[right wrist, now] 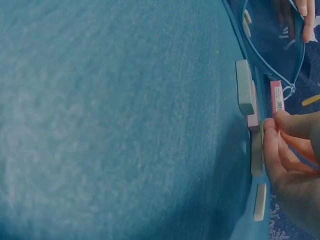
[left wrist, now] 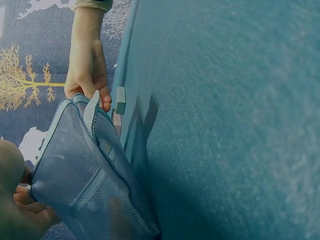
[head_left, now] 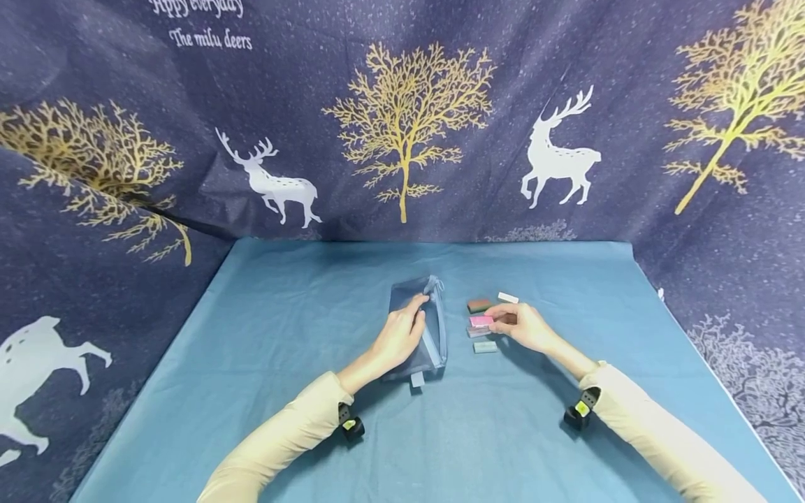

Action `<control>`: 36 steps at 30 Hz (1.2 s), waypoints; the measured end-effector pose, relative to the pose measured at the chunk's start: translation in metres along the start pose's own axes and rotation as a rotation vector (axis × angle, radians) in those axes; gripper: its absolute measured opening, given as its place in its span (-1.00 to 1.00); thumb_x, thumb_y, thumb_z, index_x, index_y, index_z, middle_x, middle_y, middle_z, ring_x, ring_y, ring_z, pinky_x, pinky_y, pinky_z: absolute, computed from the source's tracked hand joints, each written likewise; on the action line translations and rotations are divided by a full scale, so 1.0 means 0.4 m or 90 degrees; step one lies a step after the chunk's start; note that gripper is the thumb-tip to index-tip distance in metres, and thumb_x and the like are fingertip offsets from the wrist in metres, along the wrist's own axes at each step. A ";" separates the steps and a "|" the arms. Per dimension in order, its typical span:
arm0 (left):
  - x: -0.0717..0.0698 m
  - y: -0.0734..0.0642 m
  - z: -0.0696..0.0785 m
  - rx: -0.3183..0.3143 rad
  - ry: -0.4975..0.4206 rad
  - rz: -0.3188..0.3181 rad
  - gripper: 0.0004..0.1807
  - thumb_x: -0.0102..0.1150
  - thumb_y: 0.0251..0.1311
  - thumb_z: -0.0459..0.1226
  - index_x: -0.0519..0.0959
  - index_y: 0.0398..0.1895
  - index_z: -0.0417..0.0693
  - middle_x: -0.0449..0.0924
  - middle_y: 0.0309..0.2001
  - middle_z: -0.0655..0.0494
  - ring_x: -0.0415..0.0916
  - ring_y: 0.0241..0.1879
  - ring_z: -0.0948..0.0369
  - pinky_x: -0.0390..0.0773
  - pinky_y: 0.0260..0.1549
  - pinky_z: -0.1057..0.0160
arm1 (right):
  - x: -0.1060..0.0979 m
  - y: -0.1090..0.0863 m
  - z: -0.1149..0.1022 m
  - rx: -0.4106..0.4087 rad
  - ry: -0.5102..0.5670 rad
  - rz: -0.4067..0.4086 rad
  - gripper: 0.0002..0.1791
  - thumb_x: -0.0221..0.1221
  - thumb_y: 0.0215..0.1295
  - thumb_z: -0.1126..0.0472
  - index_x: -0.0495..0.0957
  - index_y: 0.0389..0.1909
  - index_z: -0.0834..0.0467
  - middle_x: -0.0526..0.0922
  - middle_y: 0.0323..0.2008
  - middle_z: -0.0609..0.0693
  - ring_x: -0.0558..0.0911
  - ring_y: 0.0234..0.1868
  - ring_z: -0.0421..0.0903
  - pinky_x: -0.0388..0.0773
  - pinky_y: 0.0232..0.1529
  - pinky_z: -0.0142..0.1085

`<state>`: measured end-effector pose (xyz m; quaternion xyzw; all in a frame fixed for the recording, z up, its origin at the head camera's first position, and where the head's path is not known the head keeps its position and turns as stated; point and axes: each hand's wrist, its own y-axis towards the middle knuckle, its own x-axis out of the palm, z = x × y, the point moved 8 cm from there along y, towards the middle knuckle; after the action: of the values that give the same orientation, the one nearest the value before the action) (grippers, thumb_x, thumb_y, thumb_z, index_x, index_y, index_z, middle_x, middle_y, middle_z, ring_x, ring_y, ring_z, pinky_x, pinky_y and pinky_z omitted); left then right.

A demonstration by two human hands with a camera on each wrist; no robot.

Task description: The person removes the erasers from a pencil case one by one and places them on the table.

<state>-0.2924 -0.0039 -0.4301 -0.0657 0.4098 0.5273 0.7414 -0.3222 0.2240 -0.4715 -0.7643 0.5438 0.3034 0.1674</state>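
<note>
A blue mesh zip pouch (head_left: 405,290) lies left of the blocks in the head view, its zip opening turned towards them. My left hand (head_left: 402,332) grips the pouch by its rim, thumb and fingers on either side. The left wrist view shows the mesh pouch (left wrist: 75,165) standing partly open. Inside its mouth, a pale block (right wrist: 247,22) is visible from the right wrist. My right hand (head_left: 525,327) pinches a small pink block (right wrist: 276,95) with a barcode label between thumb and fingertips, held above the other blocks.
Around the right hand lie a pale green block (head_left: 485,347), a greyish-pink block (head_left: 478,332), a brown block (head_left: 479,305) and a white block (head_left: 508,297). A blue cloth (head_left: 534,433) covers the table. Behind it hangs a dark curtain (head_left: 453,175) with deer and trees.
</note>
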 end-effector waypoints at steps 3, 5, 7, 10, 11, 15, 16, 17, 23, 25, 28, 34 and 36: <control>-0.002 0.000 -0.001 -0.001 0.000 0.005 -0.55 -0.32 0.39 -0.24 0.25 0.27 -0.24 0.20 0.29 -0.32 0.06 -0.89 0.37 0.24 -0.83 0.43 | -0.003 -0.003 0.005 0.006 0.010 -0.009 -0.70 0.23 0.12 0.21 0.58 -0.10 0.15 0.70 -0.33 0.08 0.68 -0.37 -0.10 0.55 -0.43 -0.39; -0.002 0.000 -0.003 -0.006 0.000 0.006 -0.55 -0.32 0.39 -0.24 0.25 0.27 -0.24 0.20 0.29 -0.31 0.06 -0.89 0.37 0.24 -0.83 0.43 | -0.005 -0.006 0.005 0.004 0.012 -0.014 -0.71 0.22 0.13 0.21 0.57 -0.09 0.14 0.70 -0.33 0.07 0.68 -0.37 -0.08 0.56 -0.42 -0.37; -0.002 -0.001 -0.004 -0.009 0.007 0.008 -0.55 -0.31 0.38 -0.23 0.24 0.28 -0.22 0.20 0.30 -0.30 0.06 -0.89 0.37 0.25 -0.81 0.43 | -0.008 -0.006 0.005 0.005 0.014 -0.014 -0.71 0.22 0.13 0.21 0.58 -0.09 0.13 0.70 -0.34 0.07 0.68 -0.37 -0.07 0.56 -0.44 -0.35; -0.003 0.000 -0.003 -0.008 0.018 0.013 -0.55 -0.29 0.38 -0.24 0.25 0.28 -0.22 0.21 0.29 -0.30 0.07 -0.87 0.37 0.26 -0.79 0.43 | -0.009 -0.007 0.004 0.004 0.008 -0.019 -0.70 0.22 0.13 0.22 0.57 -0.08 0.14 0.70 -0.32 0.08 0.68 -0.36 -0.06 0.56 -0.45 -0.33; -0.002 0.000 -0.003 -0.008 0.022 0.015 -0.55 -0.28 0.37 -0.26 0.25 0.27 -0.22 0.22 0.29 -0.30 0.07 -0.87 0.37 0.27 -0.77 0.43 | -0.010 -0.008 0.004 0.005 0.007 -0.020 -0.70 0.22 0.13 0.22 0.57 -0.08 0.14 0.70 -0.32 0.07 0.68 -0.35 -0.07 0.56 -0.45 -0.33; 0.001 0.000 -0.001 -0.013 0.028 0.023 -0.56 -0.26 0.36 -0.28 0.25 0.27 -0.22 0.22 0.28 -0.31 0.07 -0.86 0.37 0.27 -0.74 0.43 | -0.013 -0.011 0.010 0.009 0.004 -0.021 -0.70 0.22 0.13 0.23 0.58 -0.08 0.13 0.69 -0.28 0.08 0.68 -0.34 -0.13 0.57 -0.43 -0.35; 0.002 -0.001 -0.001 -0.018 0.027 0.024 -0.56 -0.26 0.36 -0.28 0.25 0.27 -0.21 0.22 0.28 -0.30 0.07 -0.86 0.37 0.27 -0.75 0.43 | -0.015 -0.011 0.013 0.009 0.004 -0.020 -0.70 0.22 0.13 0.22 0.58 -0.07 0.13 0.69 -0.27 0.09 0.68 -0.33 -0.15 0.57 -0.42 -0.36; 0.003 -0.001 -0.001 -0.021 0.026 0.025 -0.56 -0.26 0.36 -0.28 0.25 0.27 -0.21 0.21 0.29 -0.30 0.07 -0.87 0.36 0.27 -0.77 0.43 | -0.017 -0.012 0.016 0.007 0.004 -0.018 -0.70 0.22 0.13 0.22 0.58 -0.08 0.12 0.69 -0.25 0.09 0.67 -0.33 -0.16 0.57 -0.41 -0.38; 0.000 -0.004 0.004 -0.020 0.031 0.047 -0.56 -0.27 0.36 -0.28 0.27 0.26 -0.23 0.24 0.27 -0.29 0.04 -0.87 0.39 0.25 -0.80 0.44 | -0.033 -0.014 0.024 0.002 0.000 -0.008 -0.69 0.24 0.11 0.20 0.58 -0.08 0.14 0.69 -0.24 0.13 0.67 -0.34 -0.21 0.56 -0.41 -0.39; -0.003 -0.004 0.006 -0.015 0.036 0.056 -0.57 -0.27 0.36 -0.29 0.28 0.25 -0.24 0.27 0.26 -0.29 0.04 -0.86 0.40 0.24 -0.79 0.45 | -0.037 -0.014 0.026 0.005 -0.002 -0.007 -0.69 0.24 0.11 0.22 0.58 -0.09 0.15 0.69 -0.28 0.13 0.67 -0.36 -0.20 0.54 -0.44 -0.39; -0.006 -0.004 0.009 -0.007 0.042 0.063 -0.57 -0.27 0.35 -0.29 0.29 0.24 -0.26 0.28 0.24 -0.30 0.04 -0.85 0.40 0.22 -0.78 0.46 | -0.041 -0.016 0.028 0.000 -0.006 -0.009 -0.70 0.23 0.11 0.24 0.58 -0.09 0.17 0.69 -0.29 0.12 0.67 -0.36 -0.18 0.54 -0.45 -0.39; -0.006 -0.004 0.010 -0.012 0.050 0.066 -0.57 -0.26 0.35 -0.29 0.29 0.24 -0.24 0.29 0.25 -0.28 0.06 -0.83 0.40 0.23 -0.74 0.46 | -0.046 -0.028 0.037 0.000 -0.019 -0.013 -0.70 0.21 0.13 0.27 0.56 -0.08 0.22 0.68 -0.26 0.16 0.67 -0.33 -0.15 0.56 -0.40 -0.39; -0.005 -0.004 0.010 -0.016 0.051 0.064 -0.57 -0.25 0.34 -0.30 0.30 0.24 -0.23 0.28 0.25 -0.27 0.06 -0.83 0.39 0.23 -0.74 0.45 | -0.051 -0.034 0.031 0.001 -0.023 -0.009 -0.70 0.20 0.14 0.29 0.55 -0.07 0.25 0.67 -0.25 0.19 0.67 -0.32 -0.10 0.55 -0.40 -0.39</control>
<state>-0.2890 -0.0040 -0.4267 -0.0754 0.4350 0.5661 0.6962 -0.3176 0.2510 -0.4687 -0.7626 0.5355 0.3151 0.1800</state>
